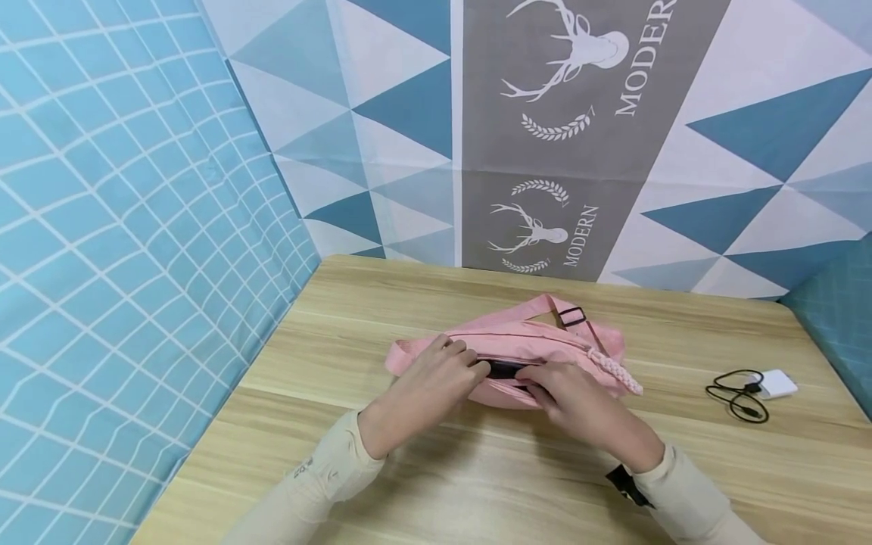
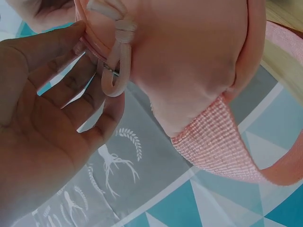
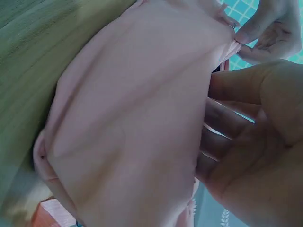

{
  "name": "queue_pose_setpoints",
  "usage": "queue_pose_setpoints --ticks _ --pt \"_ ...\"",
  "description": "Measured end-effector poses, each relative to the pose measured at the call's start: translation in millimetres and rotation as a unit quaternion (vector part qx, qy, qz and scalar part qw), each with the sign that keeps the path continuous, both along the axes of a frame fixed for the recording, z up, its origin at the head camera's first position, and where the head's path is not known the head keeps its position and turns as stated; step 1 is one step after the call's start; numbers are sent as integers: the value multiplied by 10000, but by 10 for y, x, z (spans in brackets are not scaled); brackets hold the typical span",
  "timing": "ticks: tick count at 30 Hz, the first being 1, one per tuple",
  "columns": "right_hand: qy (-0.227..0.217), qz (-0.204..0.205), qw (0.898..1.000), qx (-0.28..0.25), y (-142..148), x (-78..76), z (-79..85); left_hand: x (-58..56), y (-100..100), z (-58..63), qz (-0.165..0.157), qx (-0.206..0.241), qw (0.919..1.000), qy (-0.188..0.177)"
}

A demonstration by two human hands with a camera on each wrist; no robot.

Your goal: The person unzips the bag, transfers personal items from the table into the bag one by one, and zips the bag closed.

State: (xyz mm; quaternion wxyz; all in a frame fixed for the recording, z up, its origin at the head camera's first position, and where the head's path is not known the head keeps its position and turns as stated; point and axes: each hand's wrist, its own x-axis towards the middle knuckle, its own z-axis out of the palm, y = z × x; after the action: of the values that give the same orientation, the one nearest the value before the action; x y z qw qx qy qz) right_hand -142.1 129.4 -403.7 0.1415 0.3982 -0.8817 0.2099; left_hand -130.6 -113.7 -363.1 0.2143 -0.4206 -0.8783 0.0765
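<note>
A pink waist bag lies on the wooden table, its front pocket unzipped and a dark interior showing between the hands. My left hand pinches the edge at the left end of this opening, close to a looped zipper pull in the left wrist view. At the right end, my right hand grips the pocket's edge, fingertips partly hidden by the fabric. In the right wrist view the broad bag panel hides those fingertips. A braided pink-and-white cord hangs from the bag's right side.
To the right on the table lie a black cable and a white charger block. The bag's strap with a black buckle loops behind it. Patterned cloth walls stand at the back and left.
</note>
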Motion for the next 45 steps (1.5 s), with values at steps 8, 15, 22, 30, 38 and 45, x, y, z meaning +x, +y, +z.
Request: queue_pose_setpoints --ticks 8,15,22,30,38,45 --pt "-173 -33 9988 465 19 167 125 -20 -13 -23 52 104 9999 45" --pt "853 -413 9907 973 119 311 256 -38 -21 -26 27 214 9998 0" --pt "1522 -594 9831 825 223 261 310 -39 -16 -26 -10 295 9996 40" --pt "1359 -645 9826 1091 317 261 350 -39 12 -1 -60 260 9996 -53" --pt "1348 -560 9862 788 415 279 357 -29 24 20 -24 160 9998 -138" --pt "1187 -460 9917 190 556 298 417 -15 23 4 25 50 9997 -220"
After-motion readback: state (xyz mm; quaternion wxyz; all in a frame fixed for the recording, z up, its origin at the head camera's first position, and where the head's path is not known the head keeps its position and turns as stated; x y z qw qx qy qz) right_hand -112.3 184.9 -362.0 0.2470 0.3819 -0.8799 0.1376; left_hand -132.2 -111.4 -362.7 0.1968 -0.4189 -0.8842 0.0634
